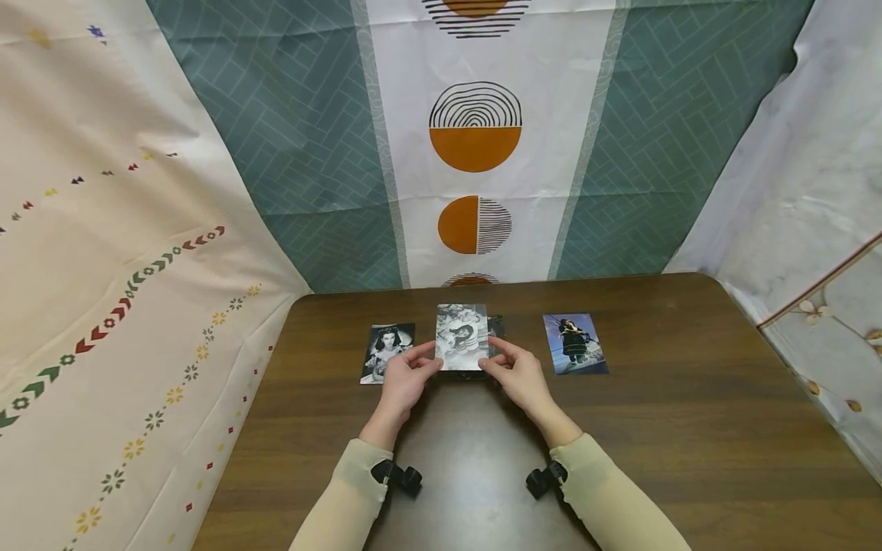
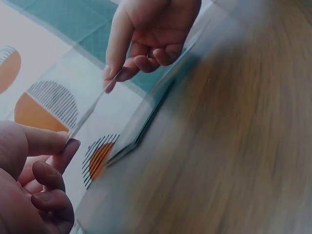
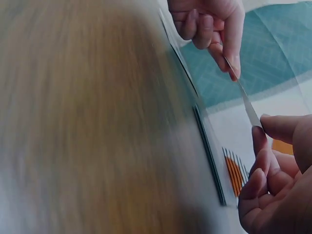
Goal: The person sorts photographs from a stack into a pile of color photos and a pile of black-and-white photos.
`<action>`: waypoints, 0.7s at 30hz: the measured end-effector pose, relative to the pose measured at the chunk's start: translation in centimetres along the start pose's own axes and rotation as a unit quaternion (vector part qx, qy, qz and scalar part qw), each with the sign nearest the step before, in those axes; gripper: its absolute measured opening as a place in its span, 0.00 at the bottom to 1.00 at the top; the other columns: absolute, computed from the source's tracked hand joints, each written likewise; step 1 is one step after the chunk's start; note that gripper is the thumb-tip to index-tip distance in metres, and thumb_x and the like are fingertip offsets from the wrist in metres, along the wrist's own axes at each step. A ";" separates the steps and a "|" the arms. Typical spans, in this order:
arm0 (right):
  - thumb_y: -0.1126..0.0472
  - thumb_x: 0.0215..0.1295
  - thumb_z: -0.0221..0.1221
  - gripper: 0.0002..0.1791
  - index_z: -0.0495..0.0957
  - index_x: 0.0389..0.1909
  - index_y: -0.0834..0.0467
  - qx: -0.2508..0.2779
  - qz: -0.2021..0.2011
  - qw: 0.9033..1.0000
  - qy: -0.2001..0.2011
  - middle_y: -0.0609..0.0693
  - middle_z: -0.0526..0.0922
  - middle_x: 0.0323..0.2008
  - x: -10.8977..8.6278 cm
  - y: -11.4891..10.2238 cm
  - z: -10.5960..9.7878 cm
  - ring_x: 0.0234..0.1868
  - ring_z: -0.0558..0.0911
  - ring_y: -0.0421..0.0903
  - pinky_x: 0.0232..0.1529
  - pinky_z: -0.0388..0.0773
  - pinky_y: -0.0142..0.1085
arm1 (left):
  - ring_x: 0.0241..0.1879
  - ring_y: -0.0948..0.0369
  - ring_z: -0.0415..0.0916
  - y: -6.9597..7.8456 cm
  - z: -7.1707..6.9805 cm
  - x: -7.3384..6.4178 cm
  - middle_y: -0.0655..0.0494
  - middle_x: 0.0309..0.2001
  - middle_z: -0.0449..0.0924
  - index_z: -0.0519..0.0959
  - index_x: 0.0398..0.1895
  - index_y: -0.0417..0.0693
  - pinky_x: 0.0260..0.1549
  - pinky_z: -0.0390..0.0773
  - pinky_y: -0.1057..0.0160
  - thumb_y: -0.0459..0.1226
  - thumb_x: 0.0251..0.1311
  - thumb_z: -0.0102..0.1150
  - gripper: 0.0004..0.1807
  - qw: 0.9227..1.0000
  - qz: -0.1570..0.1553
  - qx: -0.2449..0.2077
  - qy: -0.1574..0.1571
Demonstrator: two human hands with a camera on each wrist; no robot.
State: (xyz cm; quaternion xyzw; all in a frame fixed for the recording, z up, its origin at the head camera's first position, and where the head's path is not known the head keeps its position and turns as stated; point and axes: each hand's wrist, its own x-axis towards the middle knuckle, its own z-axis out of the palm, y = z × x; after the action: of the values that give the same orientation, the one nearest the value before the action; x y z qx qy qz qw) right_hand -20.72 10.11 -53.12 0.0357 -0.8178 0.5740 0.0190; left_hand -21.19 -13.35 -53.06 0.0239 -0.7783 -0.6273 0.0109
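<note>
A black-and-white photo print is held up above the table between both hands. My left hand pinches its lower left edge between thumb and fingers, and my right hand pinches the lower right edge the same way. In the left wrist view the photo print shows nearly edge-on, raised off the wood. Behind and below it lies a dark photo, mostly hidden. Left of my hands is a black-and-white portrait photo, partly covered by the left hand. A blue-toned photo lies to the right.
The brown wooden table spreads under the hands, with its far edge close behind the photos. Patterned cloth hangs behind it, and more cloth hangs at the left and right. Black wrist cameras sit on both sleeves.
</note>
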 end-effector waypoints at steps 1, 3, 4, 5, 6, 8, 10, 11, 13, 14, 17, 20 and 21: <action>0.61 0.68 0.72 0.30 0.80 0.70 0.60 0.001 -0.002 1.000 -0.005 0.50 0.91 0.36 0.0 -0.1 0.3 0.30 0.83 0.42 0.31 0.76 0.33 | 0.25 0.61 0.72 -0.1 -0.4 0.0 0.56 0.29 0.86 0.88 0.60 0.45 0.24 0.68 0.66 0.33 0.64 0.73 0.20 1.000 0.001 0.004 0.001; 0.62 0.68 0.72 0.30 0.79 0.70 0.61 0.004 -0.007 1.000 -0.015 0.50 0.91 0.37 0.1 -0.5 1.1 0.31 0.83 0.40 0.32 0.76 0.33 | 0.26 0.61 0.72 -0.2 -1.2 0.1 0.55 0.30 0.86 0.88 0.60 0.45 0.24 0.68 0.66 0.33 0.64 0.73 0.20 1.000 0.002 0.009 0.003; 0.62 0.68 0.72 0.31 0.79 0.71 0.61 0.005 -0.009 1.000 -0.021 0.50 0.91 0.37 0.2 -0.6 1.4 0.31 0.84 0.40 0.33 0.77 0.33 | 0.27 0.60 0.73 -0.3 -1.7 0.1 0.55 0.30 0.86 0.88 0.60 0.44 0.25 0.69 0.66 0.33 0.64 0.73 0.20 1.000 0.005 0.013 0.004; 0.62 0.68 0.72 0.31 0.78 0.72 0.61 0.005 -0.010 1.000 -0.026 0.50 0.91 0.37 0.2 -0.8 1.8 0.32 0.85 0.40 0.33 0.78 0.33 | 0.28 0.60 0.73 -0.3 -2.1 0.1 0.54 0.31 0.87 0.88 0.61 0.44 0.25 0.69 0.66 0.33 0.65 0.72 0.20 1.000 0.007 0.016 0.005; 0.62 0.68 0.72 0.32 0.78 0.72 0.61 0.005 -0.009 0.999 -0.031 0.50 0.91 0.37 0.3 -1.0 2.1 0.32 0.85 0.40 0.34 0.79 0.33 | 0.28 0.59 0.74 -0.5 -2.5 0.0 0.54 0.32 0.87 0.87 0.61 0.43 0.25 0.70 0.66 0.33 0.65 0.72 0.21 1.000 0.008 0.019 0.006; 0.62 0.68 0.72 0.33 0.77 0.73 0.61 0.003 -0.011 0.999 -0.042 0.49 0.91 0.37 0.4 -1.4 2.8 0.33 0.86 0.40 0.35 0.80 0.34 | 0.29 0.60 0.74 -0.6 -3.3 0.0 0.52 0.33 0.88 0.87 0.62 0.42 0.26 0.70 0.66 0.33 0.66 0.72 0.21 1.000 0.010 0.023 0.008; 0.60 0.68 0.72 0.34 0.76 0.74 0.61 -0.001 -0.013 0.999 -0.051 0.48 0.90 0.37 0.4 -1.8 3.4 0.34 0.86 0.40 0.37 0.81 0.35 | 0.27 0.60 0.73 -0.7 -4.1 -0.2 0.51 0.35 0.88 0.86 0.62 0.41 0.25 0.71 0.66 0.33 0.67 0.71 0.21 1.000 0.011 0.025 0.012; 0.60 0.68 0.72 0.34 0.76 0.74 0.60 -0.005 -0.015 0.998 -0.056 0.47 0.90 0.37 0.4 -1.9 3.8 0.34 0.85 0.40 0.37 0.81 0.35 | 0.26 0.61 0.72 -0.8 -4.5 -0.2 0.51 0.36 0.88 0.86 0.63 0.42 0.25 0.70 0.66 0.33 0.67 0.71 0.21 1.000 0.009 0.025 0.014; 0.59 0.68 0.73 0.35 0.76 0.74 0.60 -0.013 -0.024 0.998 -0.065 0.46 0.89 0.36 0.5 -2.1 4.5 0.35 0.85 0.40 0.39 0.81 0.36 | 0.24 0.62 0.70 -0.9 -5.3 -0.4 0.51 0.37 0.88 0.86 0.63 0.42 0.24 0.69 0.66 0.33 0.67 0.71 0.22 0.999 0.008 0.026 0.019; 0.58 0.68 0.73 0.35 0.76 0.74 0.61 -0.016 -0.028 0.997 -0.068 0.46 0.89 0.36 0.6 -2.3 4.8 0.35 0.85 0.40 0.40 0.81 0.36 | 0.23 0.63 0.70 -1.0 -5.7 -0.5 0.51 0.37 0.88 0.86 0.64 0.43 0.24 0.70 0.66 0.33 0.67 0.71 0.22 0.999 0.007 0.024 0.020; 0.58 0.67 0.73 0.35 0.75 0.74 0.61 -0.022 -0.036 0.996 -0.075 0.45 0.89 0.37 0.7 -2.5 5.9 0.35 0.84 0.40 0.42 0.80 0.37 | 0.22 0.64 0.70 -1.2 -6.7 -0.7 0.50 0.38 0.86 0.85 0.64 0.43 0.23 0.71 0.67 0.34 0.65 0.73 0.24 0.999 0.003 0.027 0.024; 0.58 0.67 0.74 0.36 0.75 0.74 0.62 -0.024 -0.039 0.996 -0.079 0.45 0.88 0.37 0.8 -2.9 6.9 0.35 0.83 0.39 0.42 0.80 0.37 | 0.24 0.63 0.71 -1.4 -7.7 -0.8 0.49 0.41 0.83 0.84 0.66 0.42 0.24 0.73 0.67 0.35 0.63 0.76 0.27 0.999 0.000 0.040 0.023; 0.58 0.66 0.74 0.37 0.75 0.74 0.62 -0.026 -0.039 0.996 -0.081 0.46 0.88 0.37 0.9 -3.0 7.2 0.35 0.83 0.39 0.42 0.80 0.37 | 0.25 0.63 0.71 -1.6 -7.9 -0.8 0.49 0.41 0.82 0.83 0.67 0.42 0.25 0.74 0.67 0.36 0.62 0.77 0.29 0.999 -0.001 0.049 0.023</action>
State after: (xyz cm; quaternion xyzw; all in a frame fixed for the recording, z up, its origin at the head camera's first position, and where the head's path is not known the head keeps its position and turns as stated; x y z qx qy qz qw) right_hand -21.26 2.26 -52.68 0.1136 -0.8294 0.5464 -0.0237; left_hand -19.97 -21.39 -52.88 0.0399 -0.8077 -0.5876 0.0265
